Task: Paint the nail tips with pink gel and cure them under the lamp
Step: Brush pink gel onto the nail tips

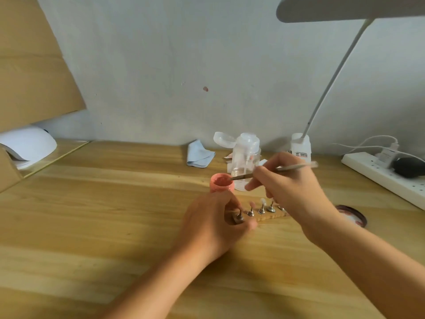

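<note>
A small pink gel jar [222, 183] stands open on the wooden table. My right hand [292, 189] grips a thin metal brush [271, 170], and its tip dips into the pink gel. My left hand [213, 223] pinches a small metal nail-tip stand [239, 218] just in front of the jar. A row of several metal stands with nail tips [262, 207] sits on a wooden strip [273, 216] between my hands, partly hidden by my right hand. The white curing lamp [30, 143] sits at the far left.
A clear pump bottle [246, 155] with its cap flipped open stands behind the jar, a folded blue cloth [199, 155] left of it. A desk lamp [301, 146] rises at the back right. A white power strip [386, 176] and a dark jar lid [351, 215] lie right.
</note>
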